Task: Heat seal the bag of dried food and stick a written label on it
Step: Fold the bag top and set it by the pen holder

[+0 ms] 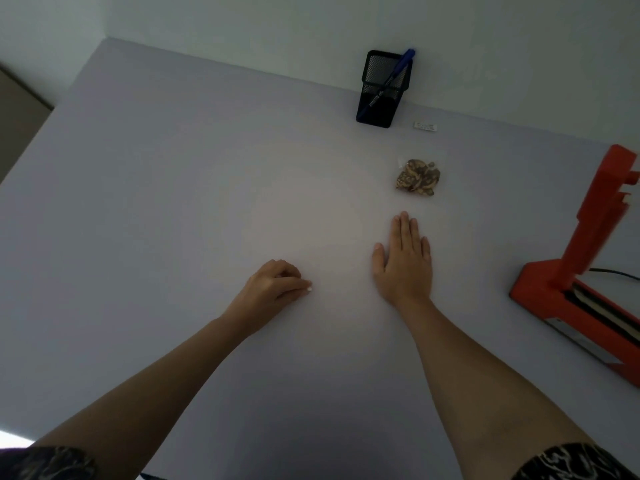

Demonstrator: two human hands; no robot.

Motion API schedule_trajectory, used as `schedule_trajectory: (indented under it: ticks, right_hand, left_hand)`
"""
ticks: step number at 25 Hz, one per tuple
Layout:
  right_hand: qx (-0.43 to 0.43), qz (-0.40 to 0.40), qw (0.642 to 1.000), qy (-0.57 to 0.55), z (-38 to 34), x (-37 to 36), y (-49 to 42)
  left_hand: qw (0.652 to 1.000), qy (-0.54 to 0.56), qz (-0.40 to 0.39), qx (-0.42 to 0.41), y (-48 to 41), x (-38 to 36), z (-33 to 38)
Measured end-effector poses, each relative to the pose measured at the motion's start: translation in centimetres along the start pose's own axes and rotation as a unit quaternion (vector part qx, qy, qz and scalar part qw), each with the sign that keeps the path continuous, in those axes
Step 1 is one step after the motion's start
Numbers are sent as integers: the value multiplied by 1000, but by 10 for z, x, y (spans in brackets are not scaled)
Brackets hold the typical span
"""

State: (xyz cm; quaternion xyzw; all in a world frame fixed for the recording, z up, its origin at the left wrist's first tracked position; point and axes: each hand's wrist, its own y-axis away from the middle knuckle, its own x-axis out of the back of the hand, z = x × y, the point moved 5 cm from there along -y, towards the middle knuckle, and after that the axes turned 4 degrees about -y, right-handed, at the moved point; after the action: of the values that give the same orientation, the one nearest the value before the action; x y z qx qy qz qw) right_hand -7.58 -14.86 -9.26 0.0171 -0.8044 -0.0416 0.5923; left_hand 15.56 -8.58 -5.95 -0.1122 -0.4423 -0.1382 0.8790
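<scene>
Our right hand (pixel 403 265) lay flat, fingers together, near the bag (pixel 418 177), which lay diagonally, clear mouth far-left; our left hand (pixel 277 284) rested loosely curled, empty.

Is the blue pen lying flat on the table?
No, the blue pen stands tilted inside the black mesh cup, with its top end poking out above the rim.
</scene>
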Motion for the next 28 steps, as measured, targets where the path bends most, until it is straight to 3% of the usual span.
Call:
schedule_trajectory:
  ticks: [3, 5, 10, 13, 18, 23, 28]
  right_hand:
    - [0, 5, 1000, -1, 0, 0, 0]
    - [-1, 1, 1000, -3, 1, 0, 0]
    - [3, 1, 1000, -8, 0, 2, 2]
    - [12, 7, 1000, -10, 0, 3, 1]
    - [12, 32, 999, -18, -3, 6, 3]
    - [42, 25, 998, 34, -21, 13, 6]
    - [86, 57, 991, -82, -110, 18, 74]
  left_hand:
    - [995, 79, 33, 51, -12, 2, 8]
    - [980, 144, 44, 131, -18, -2, 13]
    - [904, 287, 77, 306, -24, -19, 24]
    - [881, 320, 90, 337, -25, -26, 31]
    - [872, 289, 138, 370, -22, -23, 30]
    - [845, 308, 189, 394, 2, -8, 24]
    - [821, 312, 252, 405, 79, 40, 5]
